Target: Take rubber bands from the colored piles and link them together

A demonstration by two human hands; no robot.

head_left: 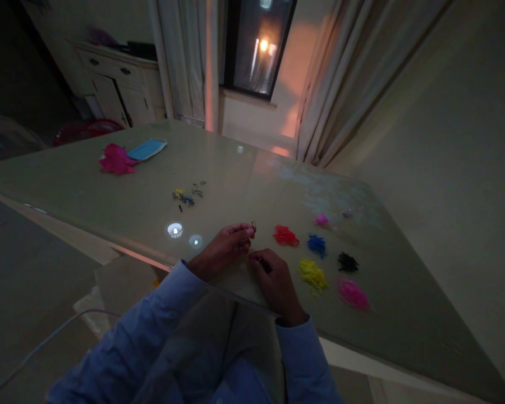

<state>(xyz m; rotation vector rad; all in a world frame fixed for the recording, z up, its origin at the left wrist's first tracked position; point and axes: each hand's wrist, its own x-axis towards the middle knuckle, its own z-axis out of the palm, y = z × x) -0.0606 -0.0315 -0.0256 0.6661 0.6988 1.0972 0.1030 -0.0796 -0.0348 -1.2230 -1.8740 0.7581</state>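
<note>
My left hand [229, 244] is over the table's near edge, its thumb and fingertips pinched on a small black rubber band [253, 226] that stands up as a loop. Close beside it, to the right, my right hand [275, 275] is closed with curled fingers; a thin pale bit shows at its fingertips, too small to name. Right of the hands lie loose piles of small bands: red [285, 236], blue [317, 245], yellow [312, 275], black [347, 262] and pink [353, 294].
A small scatter of dark and yellow loops [186, 198] lies left of my hands on the glossy table [235, 179]. Farther left are a crumpled pink piece [116, 159] and a blue face mask [148, 149]. A small pink bit [320, 219] sits behind the blue pile.
</note>
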